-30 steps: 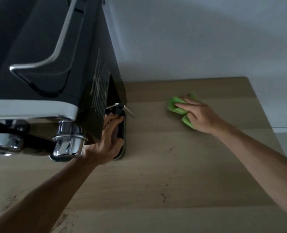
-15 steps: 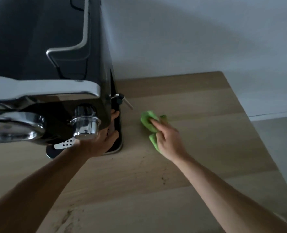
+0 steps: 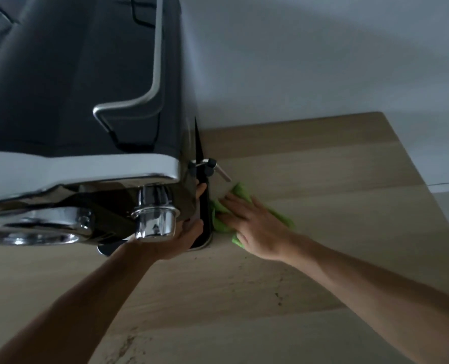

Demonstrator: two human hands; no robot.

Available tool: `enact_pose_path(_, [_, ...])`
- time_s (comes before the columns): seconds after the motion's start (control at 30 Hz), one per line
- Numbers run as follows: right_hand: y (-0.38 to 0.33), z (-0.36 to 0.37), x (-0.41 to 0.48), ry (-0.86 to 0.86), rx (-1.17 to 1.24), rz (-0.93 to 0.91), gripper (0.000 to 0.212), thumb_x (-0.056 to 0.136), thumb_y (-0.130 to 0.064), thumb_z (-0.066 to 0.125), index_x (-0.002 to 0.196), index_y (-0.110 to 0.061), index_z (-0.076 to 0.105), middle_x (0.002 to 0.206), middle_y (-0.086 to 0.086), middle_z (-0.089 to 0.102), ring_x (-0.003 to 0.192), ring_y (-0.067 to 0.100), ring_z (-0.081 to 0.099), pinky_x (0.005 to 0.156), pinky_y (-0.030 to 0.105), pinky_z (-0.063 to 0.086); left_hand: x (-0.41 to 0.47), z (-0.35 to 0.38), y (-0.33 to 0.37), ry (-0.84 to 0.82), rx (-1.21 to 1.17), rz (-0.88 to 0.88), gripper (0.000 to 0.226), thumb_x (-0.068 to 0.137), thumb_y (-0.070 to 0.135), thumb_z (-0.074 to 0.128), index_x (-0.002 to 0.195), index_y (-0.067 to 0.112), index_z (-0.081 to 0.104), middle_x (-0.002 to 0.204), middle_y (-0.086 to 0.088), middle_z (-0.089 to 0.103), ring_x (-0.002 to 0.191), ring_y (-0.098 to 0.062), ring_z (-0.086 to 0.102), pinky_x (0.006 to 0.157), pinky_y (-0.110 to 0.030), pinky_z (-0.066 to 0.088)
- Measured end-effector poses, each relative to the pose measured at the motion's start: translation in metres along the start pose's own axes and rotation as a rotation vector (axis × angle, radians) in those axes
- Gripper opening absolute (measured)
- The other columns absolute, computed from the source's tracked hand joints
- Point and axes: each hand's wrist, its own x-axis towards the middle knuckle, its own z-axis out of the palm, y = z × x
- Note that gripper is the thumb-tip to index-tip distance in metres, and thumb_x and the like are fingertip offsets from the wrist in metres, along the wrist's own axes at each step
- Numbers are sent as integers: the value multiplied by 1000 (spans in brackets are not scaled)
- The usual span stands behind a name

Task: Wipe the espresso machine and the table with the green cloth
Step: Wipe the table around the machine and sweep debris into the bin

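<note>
One black, chrome-trimmed machine [image 3: 86, 88], one cloth [image 3: 240, 191], one wooden surface [image 3: 323, 179], a left hand [image 3: 176, 240] and a right hand [image 3: 254, 227]. Bright green and crumpled, flat on the surface just beside the machine's right base edge, below the steam wand [image 3: 218, 170]. Pressed down under the right hand, fingers straight and slightly spread; at the machine's front right corner the left hand, fingers curled round the edge in what looks like a grip, partly shadowed.

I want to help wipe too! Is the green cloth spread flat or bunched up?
Bunched up: the green cloth shows lumpy folds around the right hand pressing it on the table.
</note>
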Motion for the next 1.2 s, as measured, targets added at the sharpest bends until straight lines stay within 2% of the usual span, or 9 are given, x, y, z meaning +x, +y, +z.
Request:
enact_pose_path(0.07, [-3,-1,-23,-20,171,-79,44,90,-8,56,133,-16,50,149,2,32,141,17,21,116,41,14,4,3,3,115,-63,16,68,93,56,37,141,9,35,152,14,19,130,-28,38,108,-39,31])
enact_pose_path(0.17, [33,-34,-7,82,275,100,44,90,-1,47,132,-14,51,144,-6,25,134,7,23,111,25,27,3,14,2,-24,-124,-228,116,60,97,19,144,19,36,152,2,26,142,-27,23,107,-14,12])
enact_pose_path(0.23, [66,-47,6,143,175,189,45,87,-12,37,129,-13,55,142,8,40,133,18,37,109,28,29,7,15,10,11,-262,-313,100,70,81,33,148,18,31,155,-5,26,143,-24,20,103,-9,9])
enact_pose_path(0.37, [106,-44,-9,73,-67,299,55,84,-28,29,133,-19,51,140,16,46,137,28,33,109,51,21,14,-5,20,111,-155,-153,44,91,33,48,134,25,45,155,0,24,134,-29,33,108,-30,23])
enact_pose_path(0.53, [49,-9,-54,166,-122,240,45,78,-19,50,122,-14,61,130,14,57,126,35,47,98,59,36,7,1,1,253,-116,-63,65,83,34,51,137,-1,44,149,3,30,124,-36,43,97,-61,41])
enact_pose_path(0.7, [-40,18,-71,245,213,273,40,81,-13,45,116,-11,66,128,13,59,122,29,52,105,41,38,10,-9,17,53,-212,-279,78,79,51,38,150,19,26,151,-13,33,136,-33,35,112,-39,26])
enact_pose_path(0.83, [-8,-24,-82,490,381,560,54,78,-24,31,117,-8,65,127,14,58,118,22,55,104,14,31,7,-13,22,69,-101,-322,72,87,46,50,151,23,24,149,-13,37,129,-33,43,97,-43,42])
enact_pose_path(1.0, [69,-44,-154,424,47,841,56,77,-22,28,121,-12,62,130,17,56,122,31,52,104,35,36,8,-14,22,-6,56,-386,64,88,43,54,146,25,33,145,-8,40,122,-34,50,89,-47,48])
enact_pose_path(1.2, [3,9,-152,368,-150,865,59,74,-23,31,126,-17,58,132,16,54,125,35,48,98,60,36,7,-18,23,-58,79,-327,56,89,42,52,138,15,45,135,-16,49,117,-40,51,89,-53,48])
